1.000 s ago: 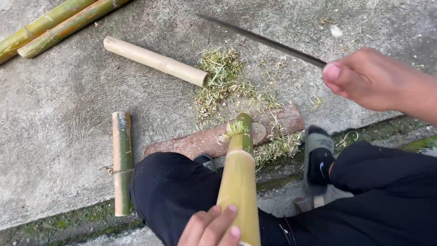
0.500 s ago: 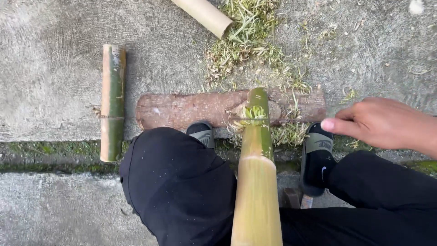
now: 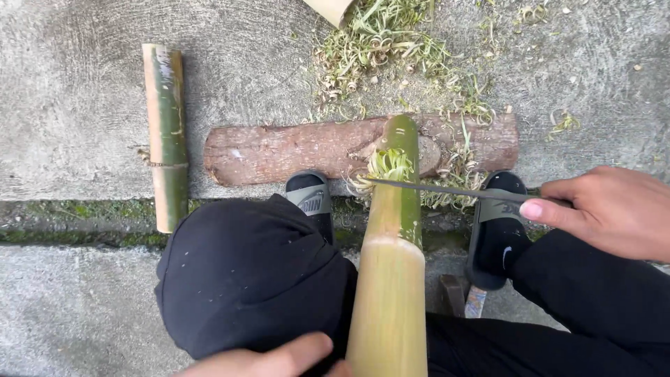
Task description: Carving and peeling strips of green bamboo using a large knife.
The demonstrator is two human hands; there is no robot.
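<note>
Head view: the right hand (image 3: 614, 209), fingers curled tight, grips a long thin metal blade (image 3: 447, 189) laid across the smooth yellow-green bamboo pole (image 3: 392, 279), whose tip rests on a rough brown log (image 3: 279, 150). The left hand (image 3: 272, 359) touches the pole's base; its finger state cannot be told. Curly green shavings (image 3: 380, 38) litter the concrete; a short green bamboo piece (image 3: 164, 132) lies well apart to the left.

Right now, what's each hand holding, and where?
Right hand grips the knife by its handle end; left hand steadies the bamboo pole at its near end.
</note>
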